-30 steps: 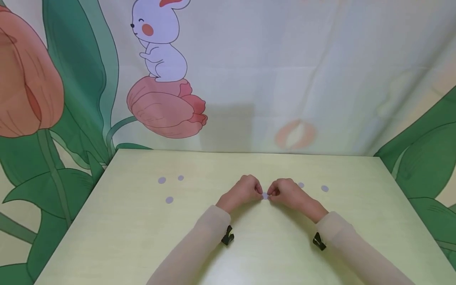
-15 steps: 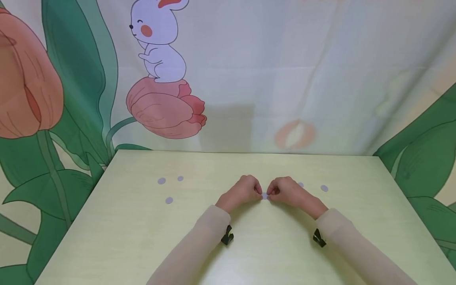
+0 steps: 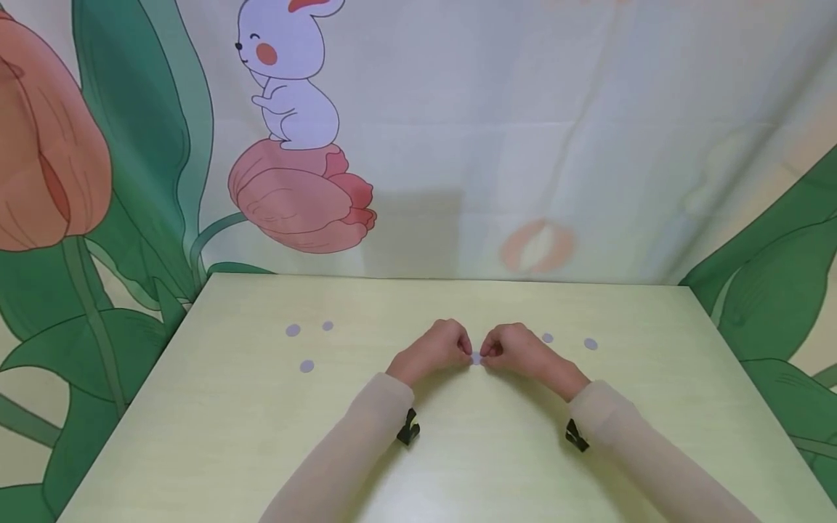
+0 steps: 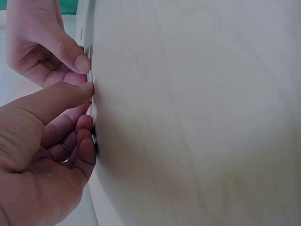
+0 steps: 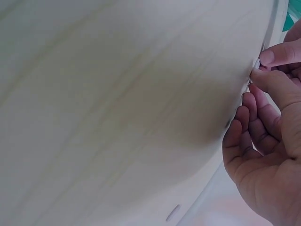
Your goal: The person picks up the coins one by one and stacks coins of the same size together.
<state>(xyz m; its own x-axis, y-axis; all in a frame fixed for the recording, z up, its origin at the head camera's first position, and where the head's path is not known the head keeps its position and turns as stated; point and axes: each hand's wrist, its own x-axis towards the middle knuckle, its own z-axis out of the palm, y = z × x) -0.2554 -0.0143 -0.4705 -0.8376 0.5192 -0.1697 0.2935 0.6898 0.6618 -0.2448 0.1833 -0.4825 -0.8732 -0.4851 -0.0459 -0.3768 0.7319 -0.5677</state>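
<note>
Near the middle of the far half of the table, both hands meet at a small, flat, pale purple disc (image 3: 476,358). My left hand (image 3: 434,350) pinches its left edge between thumb and fingers, the other fingers curled under. From the opposite side my right hand (image 3: 516,350) pinches its right edge the same way. The wrist views show the disc (image 4: 90,75) edge-on and thin, low at the tabletop, with the thumbs of both hands close together on it. Fingers cover most of its face.
Three similar discs lie to the left: one disc (image 3: 293,330), a smaller disc (image 3: 328,325) and a nearer disc (image 3: 306,366). Right of the hands lie a small disc (image 3: 547,338) and a larger disc (image 3: 591,343). A printed curtain (image 3: 418,145) hangs behind the table's far edge.
Both hands have shifted slightly left together with the disc between them, uncovering more of the small disc just beyond the right hand. The head view has also drifted a little. Both pinches stay the same.
</note>
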